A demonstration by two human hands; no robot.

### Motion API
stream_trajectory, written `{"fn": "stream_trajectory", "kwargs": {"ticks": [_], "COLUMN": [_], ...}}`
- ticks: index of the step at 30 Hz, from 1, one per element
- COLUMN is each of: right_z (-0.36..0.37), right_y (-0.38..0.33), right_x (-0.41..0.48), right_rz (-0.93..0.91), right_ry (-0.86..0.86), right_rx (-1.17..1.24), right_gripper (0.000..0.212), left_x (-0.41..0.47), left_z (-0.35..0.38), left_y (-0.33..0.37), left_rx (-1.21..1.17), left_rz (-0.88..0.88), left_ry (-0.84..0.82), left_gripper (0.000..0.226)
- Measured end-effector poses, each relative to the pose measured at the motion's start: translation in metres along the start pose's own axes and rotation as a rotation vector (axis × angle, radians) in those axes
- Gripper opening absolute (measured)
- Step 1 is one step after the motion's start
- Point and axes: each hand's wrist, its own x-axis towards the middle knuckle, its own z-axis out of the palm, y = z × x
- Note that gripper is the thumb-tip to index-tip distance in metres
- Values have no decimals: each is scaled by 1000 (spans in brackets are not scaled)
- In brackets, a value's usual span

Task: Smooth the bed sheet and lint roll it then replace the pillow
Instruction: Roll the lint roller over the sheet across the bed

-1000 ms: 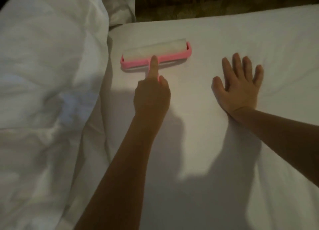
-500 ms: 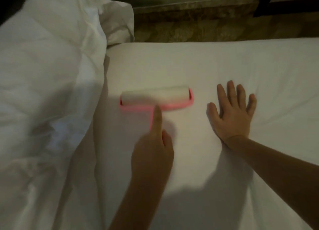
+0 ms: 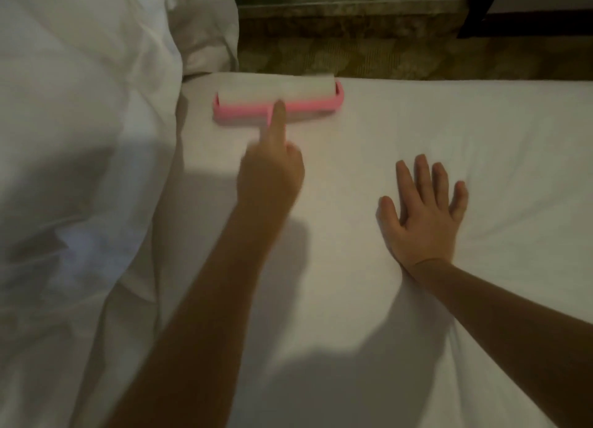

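The left hand (image 3: 272, 174) grips the lint roller (image 3: 278, 102) at the bed sheet's (image 3: 417, 122) far edge; the right hand (image 3: 423, 216) presses flat, fingers spread. Rolling is in progress. Pillow replacement remains; no pillow is identifiable.

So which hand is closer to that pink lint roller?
Left. The left hand grips the pink plastic lint roller by its handle, forefinger stretched along it. The right hand lies flat on the white bed sheet, apart, to the roller's right and nearer the person.

White sheet (image 3: 385, 299); white duvet (image 3: 80, 139); lint roller (image 3: 278, 102), pink frame, white roll; beyond the sheet, brown carpet (image 3: 385, 52) with mottled pattern.
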Motion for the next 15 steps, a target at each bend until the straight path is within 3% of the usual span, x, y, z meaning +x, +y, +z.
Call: {"fn": "stream_trajectory", "kwargs": {"ticks": [2,6,10,12,15], "right_z": [-1,-7,-7,-5,-2], "right_y": [-1,-1,-1,-1,-1], "right_x": [-1,-3,-1,-1,-1], "right_rz": [2,-12,-16,-11,-6], "right_ry": [-1,-9,-21,-15,-19], "right_rx": [-13,-22,-41,-42,-39], "right_gripper": [74,77,77,76,74], "left_x": [-63,-152,-79,-22,27], "left_z": [7,-5,-8,-7,0], "left_y": [-6,7,-6,-8,-4], "left_rx": [34,70,80,12,-56], "left_rz": [-58,-150,-4,60,-100], "left_ry": [43,-62,77,51,-159], "left_gripper": [55,61,51,49,55]}}
